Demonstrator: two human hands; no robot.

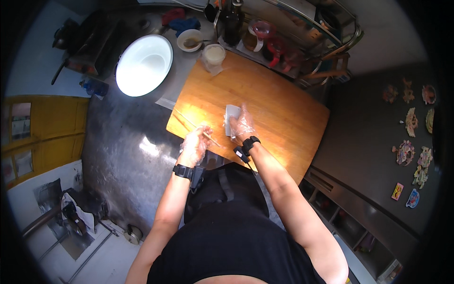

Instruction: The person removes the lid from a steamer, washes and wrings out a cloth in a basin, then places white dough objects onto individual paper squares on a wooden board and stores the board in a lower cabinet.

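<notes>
My left hand [195, 143], in a clear plastic glove, grips a thin wooden stick [186, 119] near the front left edge of a wooden board [280, 96]. The stick slants across that corner of the board. To its right, my right hand [244, 122], also gloved, has hold of a pale flat scraper [231, 113] over the board. Small whitish bits cling along the scraper's left edge. Whether its lower edge touches the wood I cannot tell.
A large white basin [143, 65] stands at the back left. Beside it are a bowl with a spoon [190, 41] and a small tub [214, 55] on plastic film at the board's edge. A rack with jars [259, 33] lines the back; a dark refrigerator [369, 135] stands right.
</notes>
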